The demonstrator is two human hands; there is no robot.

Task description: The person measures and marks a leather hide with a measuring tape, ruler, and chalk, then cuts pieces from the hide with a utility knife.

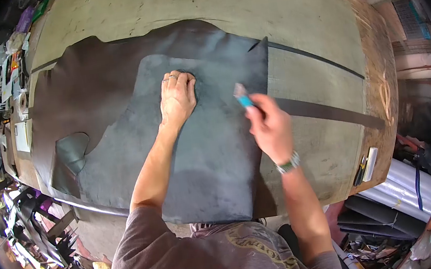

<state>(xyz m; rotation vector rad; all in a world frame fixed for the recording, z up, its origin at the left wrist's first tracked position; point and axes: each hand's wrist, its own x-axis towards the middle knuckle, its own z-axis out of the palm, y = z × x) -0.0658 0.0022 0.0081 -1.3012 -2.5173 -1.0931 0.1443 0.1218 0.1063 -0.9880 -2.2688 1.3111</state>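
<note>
A large piece of leather [196, 152] lies over the front of the table, its grey side mostly up and darker brown leather [86, 69] showing behind and at the left. My left hand [178, 96] presses onto the grey surface with its fingers curled under. Dark shading at its fingertips hides whatever may be in them. Off to the right, my right hand [270, 128] is closed round a short teal tool [244, 100] with a pale, blurred tip. That tool is held above the leather near its right edge.
Two dark strips [330, 111] run rightward across the worn tabletop [297, 13]. A pair of black-and-yellow handled pliers or snips [359, 171] lies beside a white bar [370, 164] at the right edge. Shiny plastic-wrapped rolls [405, 190] stand below there. Clutter lines the left side.
</note>
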